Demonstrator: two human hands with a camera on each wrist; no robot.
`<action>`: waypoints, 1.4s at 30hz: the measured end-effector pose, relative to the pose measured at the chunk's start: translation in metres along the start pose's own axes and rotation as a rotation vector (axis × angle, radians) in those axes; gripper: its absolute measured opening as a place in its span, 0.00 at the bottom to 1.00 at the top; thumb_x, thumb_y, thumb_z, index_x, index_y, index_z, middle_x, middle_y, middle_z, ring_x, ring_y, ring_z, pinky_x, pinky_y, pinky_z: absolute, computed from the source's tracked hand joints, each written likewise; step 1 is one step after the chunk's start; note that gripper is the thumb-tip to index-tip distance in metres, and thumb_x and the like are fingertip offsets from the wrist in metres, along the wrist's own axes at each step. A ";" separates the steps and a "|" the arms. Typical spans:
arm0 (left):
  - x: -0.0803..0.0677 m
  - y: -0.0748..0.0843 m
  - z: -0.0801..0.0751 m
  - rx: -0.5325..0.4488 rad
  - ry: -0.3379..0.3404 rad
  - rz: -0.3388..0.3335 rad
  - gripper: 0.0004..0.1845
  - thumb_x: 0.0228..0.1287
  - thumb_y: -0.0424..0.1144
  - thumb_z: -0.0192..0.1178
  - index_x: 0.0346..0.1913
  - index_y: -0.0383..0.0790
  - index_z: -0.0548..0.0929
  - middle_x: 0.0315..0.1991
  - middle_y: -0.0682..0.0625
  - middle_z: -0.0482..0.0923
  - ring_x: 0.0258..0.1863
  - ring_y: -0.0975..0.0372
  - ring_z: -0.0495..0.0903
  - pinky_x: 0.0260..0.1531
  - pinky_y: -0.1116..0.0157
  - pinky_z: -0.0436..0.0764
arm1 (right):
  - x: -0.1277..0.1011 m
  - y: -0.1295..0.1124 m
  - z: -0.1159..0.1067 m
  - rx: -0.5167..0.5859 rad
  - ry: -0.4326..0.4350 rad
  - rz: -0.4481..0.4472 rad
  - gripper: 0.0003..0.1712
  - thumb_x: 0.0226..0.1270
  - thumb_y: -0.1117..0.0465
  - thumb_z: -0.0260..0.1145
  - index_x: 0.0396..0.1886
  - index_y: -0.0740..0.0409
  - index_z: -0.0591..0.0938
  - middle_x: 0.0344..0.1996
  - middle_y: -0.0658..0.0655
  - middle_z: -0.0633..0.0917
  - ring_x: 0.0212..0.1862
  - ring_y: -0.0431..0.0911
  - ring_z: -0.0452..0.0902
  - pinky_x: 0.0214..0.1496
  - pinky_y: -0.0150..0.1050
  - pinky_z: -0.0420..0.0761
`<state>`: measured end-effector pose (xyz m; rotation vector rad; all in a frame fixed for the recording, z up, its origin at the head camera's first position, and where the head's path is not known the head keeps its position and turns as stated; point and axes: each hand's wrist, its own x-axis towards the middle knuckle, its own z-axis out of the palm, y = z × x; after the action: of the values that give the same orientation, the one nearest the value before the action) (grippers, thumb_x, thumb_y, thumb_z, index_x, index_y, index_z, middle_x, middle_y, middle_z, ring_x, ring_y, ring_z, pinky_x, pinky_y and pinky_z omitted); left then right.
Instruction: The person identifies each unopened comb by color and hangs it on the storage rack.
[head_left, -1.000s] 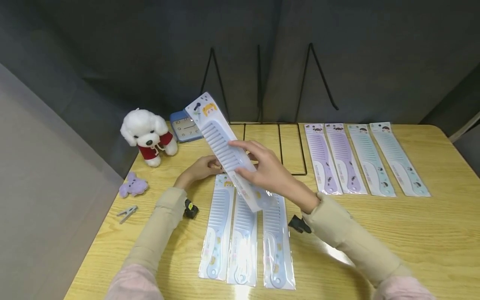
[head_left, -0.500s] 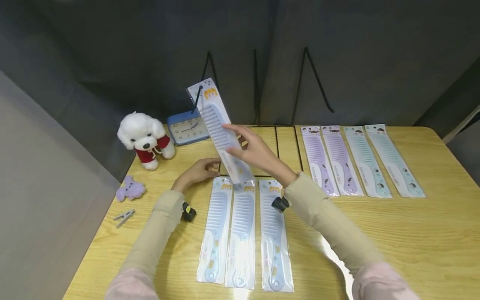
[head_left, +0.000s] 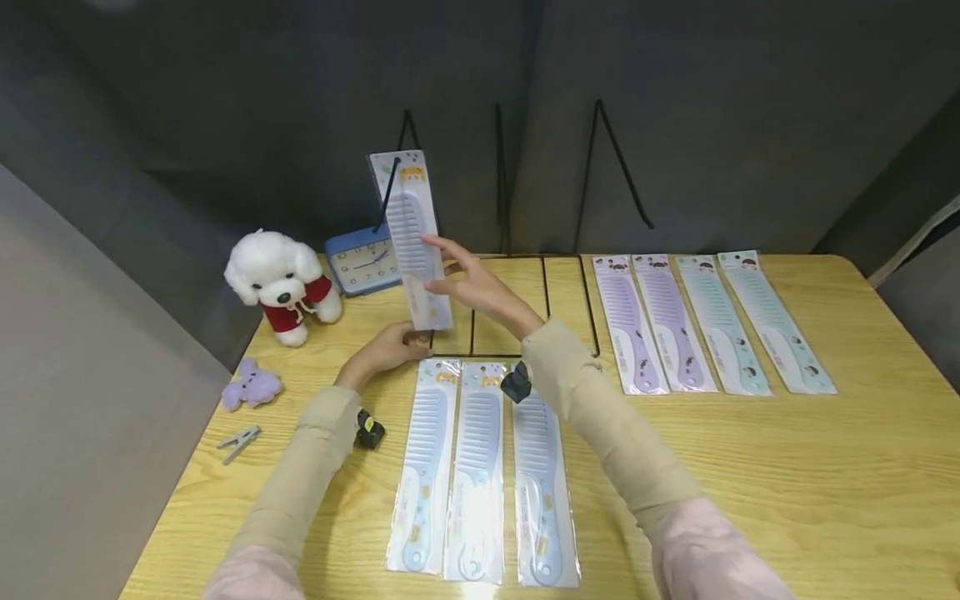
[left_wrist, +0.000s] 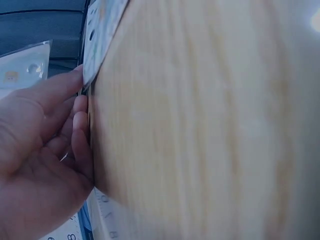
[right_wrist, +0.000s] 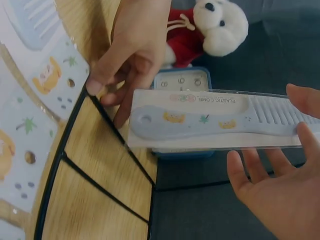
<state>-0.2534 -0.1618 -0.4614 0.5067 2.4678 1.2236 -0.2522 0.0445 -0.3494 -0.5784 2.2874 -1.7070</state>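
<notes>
My right hand [head_left: 476, 282] holds a blue comb in a clear-fronted package [head_left: 407, 223] upright by its side edge. In the head view, the left hook of a black wire rack [head_left: 625, 162] passes through the hole at the package's top. My left hand [head_left: 386, 350] pinches the rack's front left corner; its thumb and fingers [left_wrist: 60, 85] lie at the wire in the left wrist view. Three more packaged blue combs [head_left: 425, 462] lie in a row in front of the rack. Seen from the right wrist, the held package's handle end [right_wrist: 170, 120] points toward the left hand.
A blue clock [head_left: 363, 260] stands behind the left hand, close to the held package. Farther left are a white plush dog [head_left: 270, 267], a purple plush toy [head_left: 253, 385] and a grey clip [head_left: 240, 442]. Purple combs [head_left: 626, 321] and green combs [head_left: 723, 325] lie at the right.
My right hand has carried the packaged comb left and back, swinging it from tilted to nearly upright, and the hook now comes through its hole. The left hand stays at the rack's corner.
</notes>
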 end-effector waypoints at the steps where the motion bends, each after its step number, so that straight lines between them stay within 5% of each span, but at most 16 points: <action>1: 0.000 0.000 0.000 0.002 0.001 0.000 0.23 0.60 0.34 0.63 0.57 0.27 0.75 0.47 0.38 0.76 0.46 0.52 0.74 0.49 0.57 0.72 | 0.001 0.001 -0.001 0.002 0.005 -0.005 0.38 0.65 0.62 0.63 0.73 0.40 0.61 0.63 0.56 0.68 0.58 0.53 0.66 0.56 0.49 0.70; 18: -0.001 -0.001 0.001 -0.026 -0.024 -0.010 0.30 0.62 0.33 0.62 0.66 0.27 0.66 0.48 0.37 0.74 0.43 0.55 0.72 0.44 0.65 0.70 | 0.013 0.013 -0.009 0.021 -0.013 -0.030 0.39 0.66 0.66 0.62 0.74 0.45 0.59 0.67 0.58 0.66 0.67 0.52 0.61 0.65 0.54 0.63; 24: 0.000 0.000 0.001 -0.013 -0.017 -0.012 0.30 0.62 0.32 0.62 0.66 0.28 0.67 0.47 0.39 0.74 0.43 0.57 0.72 0.44 0.66 0.71 | 0.000 0.010 -0.018 -0.004 0.015 -0.055 0.38 0.67 0.64 0.62 0.74 0.46 0.59 0.67 0.59 0.66 0.68 0.53 0.60 0.64 0.53 0.65; 35: 0.000 0.002 0.002 0.013 -0.017 -0.021 0.29 0.63 0.33 0.61 0.66 0.30 0.68 0.47 0.42 0.74 0.41 0.59 0.70 0.44 0.66 0.70 | -0.107 0.032 -0.034 -0.180 0.033 0.066 0.35 0.68 0.55 0.63 0.72 0.47 0.62 0.59 0.64 0.72 0.56 0.58 0.71 0.52 0.51 0.75; 42: 0.000 0.002 0.002 0.000 -0.016 -0.013 0.29 0.63 0.33 0.61 0.66 0.30 0.68 0.46 0.42 0.74 0.38 0.61 0.69 0.42 0.66 0.70 | -0.177 0.065 -0.016 -0.461 -0.070 0.129 0.37 0.62 0.58 0.67 0.69 0.56 0.64 0.49 0.69 0.74 0.49 0.57 0.70 0.45 0.50 0.73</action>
<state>-0.2518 -0.1594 -0.4610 0.4986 2.4540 1.2094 -0.1115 0.1528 -0.4156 -0.5458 2.6124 -1.0838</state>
